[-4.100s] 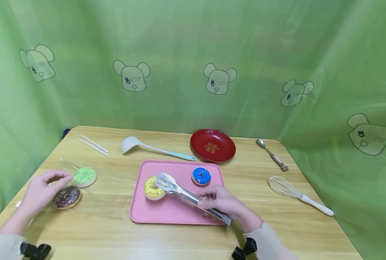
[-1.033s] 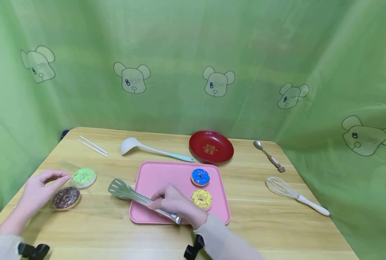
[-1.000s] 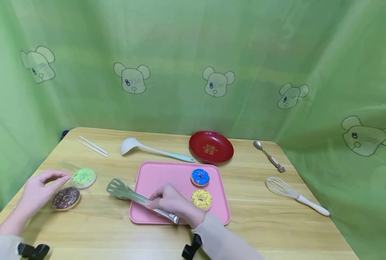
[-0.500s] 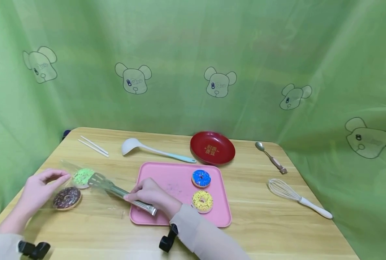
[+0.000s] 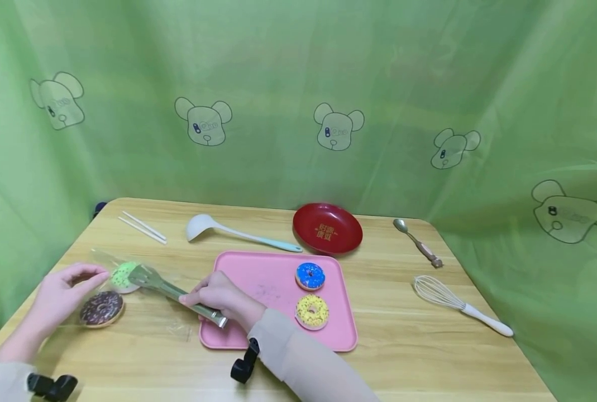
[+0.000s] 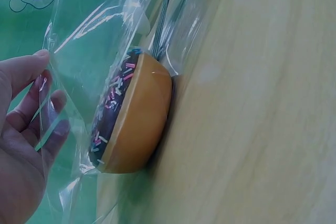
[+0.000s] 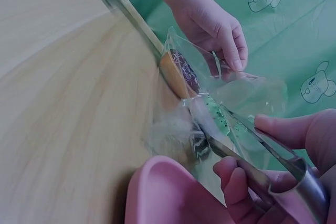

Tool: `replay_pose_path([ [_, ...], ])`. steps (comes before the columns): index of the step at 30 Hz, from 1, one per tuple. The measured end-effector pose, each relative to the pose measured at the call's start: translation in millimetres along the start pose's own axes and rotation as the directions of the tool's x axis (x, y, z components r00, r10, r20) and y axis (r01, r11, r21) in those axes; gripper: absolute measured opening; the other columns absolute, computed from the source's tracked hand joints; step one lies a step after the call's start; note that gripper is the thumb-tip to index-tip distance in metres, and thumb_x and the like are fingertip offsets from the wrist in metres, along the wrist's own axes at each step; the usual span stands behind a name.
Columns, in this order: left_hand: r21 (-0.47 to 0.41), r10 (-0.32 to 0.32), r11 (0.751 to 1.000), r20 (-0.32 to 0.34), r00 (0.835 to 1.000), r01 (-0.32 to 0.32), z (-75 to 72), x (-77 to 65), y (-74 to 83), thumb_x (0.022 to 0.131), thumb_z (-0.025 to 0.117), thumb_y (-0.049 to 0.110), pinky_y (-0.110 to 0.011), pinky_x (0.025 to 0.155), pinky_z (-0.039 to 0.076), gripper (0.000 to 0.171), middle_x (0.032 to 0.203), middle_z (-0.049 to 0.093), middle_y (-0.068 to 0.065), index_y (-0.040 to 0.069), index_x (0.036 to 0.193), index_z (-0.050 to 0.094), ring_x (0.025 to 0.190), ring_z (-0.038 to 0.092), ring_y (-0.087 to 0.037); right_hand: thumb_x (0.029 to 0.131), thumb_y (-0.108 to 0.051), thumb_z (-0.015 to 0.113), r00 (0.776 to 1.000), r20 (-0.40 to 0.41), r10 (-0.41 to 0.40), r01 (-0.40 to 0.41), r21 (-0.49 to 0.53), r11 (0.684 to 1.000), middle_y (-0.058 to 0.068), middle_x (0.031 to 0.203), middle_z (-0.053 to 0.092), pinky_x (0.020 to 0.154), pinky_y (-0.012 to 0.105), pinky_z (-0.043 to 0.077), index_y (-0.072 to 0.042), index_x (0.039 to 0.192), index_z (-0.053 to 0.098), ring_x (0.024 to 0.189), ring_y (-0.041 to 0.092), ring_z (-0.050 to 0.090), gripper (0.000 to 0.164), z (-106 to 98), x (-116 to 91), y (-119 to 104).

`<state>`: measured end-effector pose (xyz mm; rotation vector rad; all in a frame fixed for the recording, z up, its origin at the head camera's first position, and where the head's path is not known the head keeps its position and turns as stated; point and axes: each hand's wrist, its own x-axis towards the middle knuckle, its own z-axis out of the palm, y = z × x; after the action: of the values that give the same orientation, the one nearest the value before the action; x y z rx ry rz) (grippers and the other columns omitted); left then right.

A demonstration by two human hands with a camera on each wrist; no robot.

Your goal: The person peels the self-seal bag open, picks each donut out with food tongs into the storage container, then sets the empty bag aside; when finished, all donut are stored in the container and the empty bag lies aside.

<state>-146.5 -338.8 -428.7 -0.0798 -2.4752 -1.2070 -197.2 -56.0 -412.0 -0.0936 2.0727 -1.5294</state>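
Note:
With thumb and finger, my left hand (image 5: 59, 296) pinches the edge of a clear plastic bag (image 6: 105, 19) on the left of the table. Inside the bag lie a chocolate donut (image 5: 91, 314) with sprinkles and a green donut (image 5: 119, 280). My right hand (image 5: 220, 295) grips metal tongs (image 5: 165, 288) over the tray's left edge. Their slotted tips reach into the bag, the two arms on either side of the green donut (image 7: 215, 114) in the right wrist view. A blue donut (image 5: 310, 285) and a yellow donut (image 5: 312, 322) lie on the pink tray (image 5: 258, 262).
Behind the tray are a red plate (image 5: 345, 234) and a white ladle (image 5: 238, 233) with a blue handle. White chopsticks (image 5: 144, 227) lie at the back left. On the right lie a spoon (image 5: 419, 243) and a whisk (image 5: 479, 315). A green curtain (image 5: 278, 167) hangs behind.
The yellow donut has been let go beside the blue one. My right hand has carried the tongs left, from the tray into the bag to the green donut. The left hand stays put.

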Motion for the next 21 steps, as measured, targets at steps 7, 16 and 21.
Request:
replay_pose_path([
  [7, 0.009, -0.014, 1.000, 0.002, 1.000, 0.014, -0.8, -0.7, -0.5, 0.085, 0.069, 0.017, -0.007, 0.068, 0.040, 0.021, 0.087, 0.063, 0.021, 0.002, 0.101, 0.065, 0.079, 0.054, 0.008, 0.074, -0.006, 0.076, 1.000, -0.004, 0.009, -0.009, -0.001, 1.000, 0.015, 0.073, 0.060, 0.034, 0.023, 0.040, 0.000, 0.075, 0.064, 0.041, 0.017, 0.046, 0.013, 3.0, 3.4, 0.1],
  [16, 0.032, -0.055, 0.998, -0.007, 0.998, 0.056, -1.3, 1.0, 0.8, 0.086, 0.068, 0.024, -0.009, 0.069, 0.038, 0.027, 0.087, 0.060, 0.026, 0.002, 0.102, 0.064, 0.081, 0.050, 0.011, 0.075, -0.007, 0.075, 0.999, 0.017, -0.032, 0.032, -0.006, 0.999, 0.013, 0.073, 0.062, 0.036, 0.023, 0.042, -0.002, 0.079, 0.067, 0.044, 0.017, 0.049, 0.011, -11.5, -4.9, 1.6],
  [21, 0.035, -0.051, 0.998, -0.004, 0.999, 0.051, -2.0, 1.2, 2.4, 0.087, 0.067, 0.024, -0.008, 0.069, 0.038, 0.028, 0.086, 0.059, 0.026, 0.001, 0.101, 0.064, 0.081, 0.050, 0.012, 0.077, -0.007, 0.073, 0.995, 0.066, -0.074, 0.075, -0.013, 0.997, 0.012, 0.070, 0.064, 0.037, 0.024, 0.043, -0.001, 0.080, 0.069, 0.043, 0.016, 0.050, 0.008, -26.3, -17.3, 5.7],
])
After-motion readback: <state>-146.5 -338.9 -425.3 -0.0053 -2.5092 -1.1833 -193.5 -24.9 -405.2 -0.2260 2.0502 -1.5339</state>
